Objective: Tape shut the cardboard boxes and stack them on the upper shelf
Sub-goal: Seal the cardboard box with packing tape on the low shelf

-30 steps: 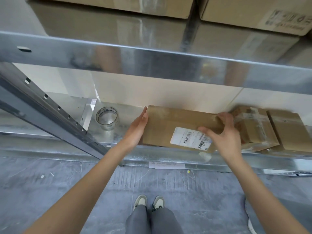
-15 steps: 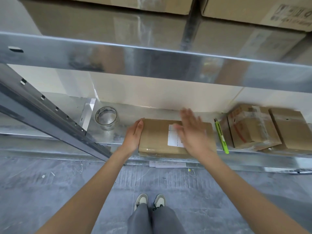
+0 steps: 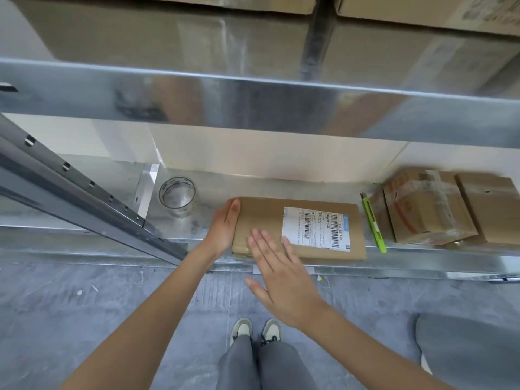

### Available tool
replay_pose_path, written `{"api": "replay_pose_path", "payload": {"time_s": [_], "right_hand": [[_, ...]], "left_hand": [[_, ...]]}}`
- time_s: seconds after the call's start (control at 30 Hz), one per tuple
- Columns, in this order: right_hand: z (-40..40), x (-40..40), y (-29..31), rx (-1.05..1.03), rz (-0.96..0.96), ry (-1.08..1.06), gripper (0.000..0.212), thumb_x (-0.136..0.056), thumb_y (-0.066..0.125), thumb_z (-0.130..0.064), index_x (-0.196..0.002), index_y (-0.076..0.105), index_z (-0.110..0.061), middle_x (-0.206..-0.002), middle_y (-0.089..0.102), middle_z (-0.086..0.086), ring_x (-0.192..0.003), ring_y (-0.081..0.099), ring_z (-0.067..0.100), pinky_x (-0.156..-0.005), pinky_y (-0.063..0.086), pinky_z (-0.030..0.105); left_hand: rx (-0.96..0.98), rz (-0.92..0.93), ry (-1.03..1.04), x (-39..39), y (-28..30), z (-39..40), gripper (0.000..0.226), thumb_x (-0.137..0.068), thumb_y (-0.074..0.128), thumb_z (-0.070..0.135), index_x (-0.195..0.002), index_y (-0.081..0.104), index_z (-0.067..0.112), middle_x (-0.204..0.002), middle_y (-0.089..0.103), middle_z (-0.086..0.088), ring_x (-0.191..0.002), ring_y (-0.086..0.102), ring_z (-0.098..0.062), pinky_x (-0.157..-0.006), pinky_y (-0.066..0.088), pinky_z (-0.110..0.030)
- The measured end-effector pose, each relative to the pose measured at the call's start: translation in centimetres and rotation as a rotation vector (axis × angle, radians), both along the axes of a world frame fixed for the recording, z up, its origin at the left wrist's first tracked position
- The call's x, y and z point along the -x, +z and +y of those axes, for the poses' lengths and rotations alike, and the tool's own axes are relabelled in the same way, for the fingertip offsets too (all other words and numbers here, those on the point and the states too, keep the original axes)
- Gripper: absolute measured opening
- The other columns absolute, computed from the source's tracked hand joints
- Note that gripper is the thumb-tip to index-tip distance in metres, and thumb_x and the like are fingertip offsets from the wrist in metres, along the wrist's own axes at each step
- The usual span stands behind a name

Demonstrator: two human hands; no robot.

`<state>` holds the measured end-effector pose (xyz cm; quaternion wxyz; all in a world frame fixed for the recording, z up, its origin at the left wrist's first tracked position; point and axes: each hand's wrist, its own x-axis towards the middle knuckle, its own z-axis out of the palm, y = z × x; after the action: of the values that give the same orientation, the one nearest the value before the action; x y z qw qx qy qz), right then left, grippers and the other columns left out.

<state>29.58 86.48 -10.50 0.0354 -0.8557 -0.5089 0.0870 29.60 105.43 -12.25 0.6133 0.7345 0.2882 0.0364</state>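
Head view: a flat cardboard box (image 3: 264, 223) lies on the lower metal shelf (image 3: 202, 201), its white barcode label (image 3: 316, 228) facing up. The left hand (image 3: 223, 229) rests with straight fingers flat against the box's left end, thumb side up. The right hand (image 3: 281, 273) is spread open, fingers straight and slightly splayed; its fingertips (image 3: 260, 240) lie over the box's near left corner, while the palm hangs out in front of the shelf edge above the floor. Whether those fingertips press on the cardboard or hover just over it cannot be told. Neither hand grips anything, and the 2 hands sit close together at the box's left end.

Left of the left hand, a roll of clear tape (image 3: 177, 196) stands on the shelf, near the box but apart from it. Right of the right hand, beyond the box's far end, a green utility knife (image 3: 372, 223) lies on the shelf just beside the box. Further right are 2 smaller cardboard boxes: a taped box (image 3: 425, 209) wrapped in clear tape with red print, and a plain box (image 3: 492, 206) touching its right side.

Above both hands runs the upper shelf (image 3: 253, 108), and 2 large cartons (image 3: 157, 26) already sit on it. Below the hands, grey trousers (image 3: 253, 361) and pale shoes (image 3: 254, 329) stand on the grey floor (image 3: 84, 305).
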Motion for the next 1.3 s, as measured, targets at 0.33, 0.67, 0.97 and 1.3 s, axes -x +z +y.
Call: {"api": "replay_pose_path", "payload": {"time_s": [0.33, 0.67, 0.97, 1.3], "right_hand": [[-7.1, -7.5, 2.5, -0.290, 0.305, -0.668, 0.105, -0.062, 0.074, -0.061, -0.149, 0.034, -0.021, -0.161, 0.015, 0.003, -0.148, 0.013, 0.022, -0.120, 0.016, 0.050], [-6.1, -12.9, 6.5, -0.524, 0.038, -0.768, 0.076, -0.070, 0.059, -0.073, -0.117, 0.061, -0.012, -0.110, 0.063, 0.004, -0.109, 0.050, 0.026, -0.088, 0.040, 0.033], [-1.0, -12.9, 6.0, -0.091, -0.070, -0.557, 0.057, -0.102, 0.027, -0.049, -0.149, 0.033, -0.017, -0.160, 0.024, 0.001, -0.150, 0.007, 0.018, -0.117, -0.002, 0.054], [2.2, -5.6, 4.7, -0.013, 0.019, -0.028, 0.070, -0.100, 0.025, -0.052, -0.156, 0.005, -0.015, -0.164, 0.001, -0.001, -0.149, -0.011, 0.008, -0.119, -0.010, 0.048]], "left_hand": [[0.035, 0.067, 0.044, 0.2, 0.7, -0.2, 0.034, -0.105, 0.030, 0.040, -0.126, 0.036, 0.014, -0.108, 0.050, 0.004, -0.103, 0.050, -0.014, -0.078, 0.040, -0.018], [0.594, 0.118, 0.098, 0.1, 3.8, -0.2, 0.078, -0.096, 0.009, 0.068, -0.121, 0.065, 0.020, -0.127, 0.065, -0.012, -0.118, 0.061, -0.027, -0.107, 0.043, -0.044], [0.206, 0.152, -0.050, -0.7, 3.8, -1.6, 0.066, -0.101, 0.012, 0.057, -0.154, 0.026, 0.020, -0.160, 0.027, 0.003, -0.147, 0.023, -0.011, -0.120, 0.013, -0.029], [0.269, 0.120, 0.061, -1.4, 3.7, -1.9, 0.049, -0.106, 0.022, 0.044, -0.126, 0.061, 0.021, -0.124, 0.066, 0.002, -0.114, 0.060, 0.000, -0.101, 0.043, -0.016]]}}
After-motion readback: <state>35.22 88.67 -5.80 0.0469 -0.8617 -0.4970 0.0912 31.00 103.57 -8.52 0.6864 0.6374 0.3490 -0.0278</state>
